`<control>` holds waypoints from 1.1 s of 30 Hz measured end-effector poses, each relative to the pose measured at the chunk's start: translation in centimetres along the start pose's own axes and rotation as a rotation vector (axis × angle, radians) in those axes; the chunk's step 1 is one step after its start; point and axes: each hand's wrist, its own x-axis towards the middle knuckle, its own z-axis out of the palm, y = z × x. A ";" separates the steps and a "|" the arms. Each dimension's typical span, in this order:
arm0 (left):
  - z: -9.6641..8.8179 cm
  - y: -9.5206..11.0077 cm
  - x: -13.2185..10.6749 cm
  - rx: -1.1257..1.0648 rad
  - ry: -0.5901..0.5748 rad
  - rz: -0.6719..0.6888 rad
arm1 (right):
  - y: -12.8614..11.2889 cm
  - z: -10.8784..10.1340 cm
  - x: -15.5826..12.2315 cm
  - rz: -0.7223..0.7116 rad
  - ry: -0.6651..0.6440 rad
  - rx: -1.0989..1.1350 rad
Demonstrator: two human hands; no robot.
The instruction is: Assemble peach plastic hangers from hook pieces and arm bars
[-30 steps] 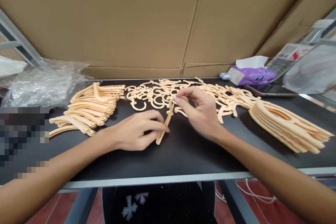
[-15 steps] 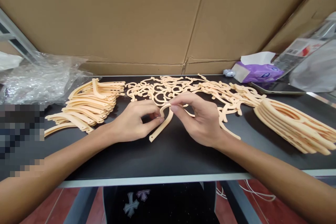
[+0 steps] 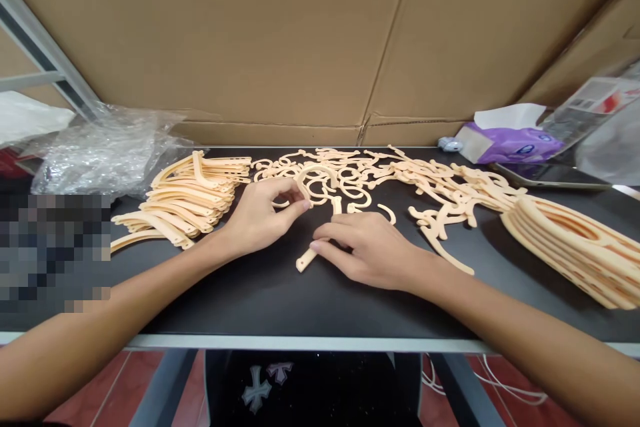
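Note:
Pinched between the thumb and fingers of my left hand point(image 3: 265, 212) is a cream, C-shaped plastic hook point(image 3: 318, 168), raised over the table. My right hand point(image 3: 367, 248) grips a cream plastic arm piece point(image 3: 306, 260) with a hole near its end. That piece lies low over the black tabletop, and my fingers cover its middle. Beyond both hands spreads a loose heap of cream hooks point(image 3: 360, 197). Left of my left hand, similar long curved arms point(image 3: 175, 208) are stacked in an overlapping row.
At the right stands a stack of cream frames with oval openings point(image 3: 565, 240). A purple tissue pack point(image 3: 520, 143) and a dark flat device point(image 3: 555, 175) lie behind it. Crumpled clear plastic point(image 3: 110, 153) sits at the back left, before a cardboard wall point(image 3: 240, 40).
My hands have moved apart. The left now holds the hook up and away, while the right has come down toward me onto the arm piece. The view has shifted slightly.

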 end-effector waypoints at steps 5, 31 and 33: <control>0.1 -0.1 0.0 -0.049 -0.029 -0.026 | 0.3 -1.1 -0.1 -0.111 -0.044 0.050; 0.5 -0.8 -0.1 -0.104 -0.097 -0.012 | 0.0 -1.3 0.1 -0.214 -0.171 0.063; 0.5 -0.7 -0.1 -0.111 -0.093 -0.017 | -0.1 -1.5 0.1 -0.209 -0.181 0.067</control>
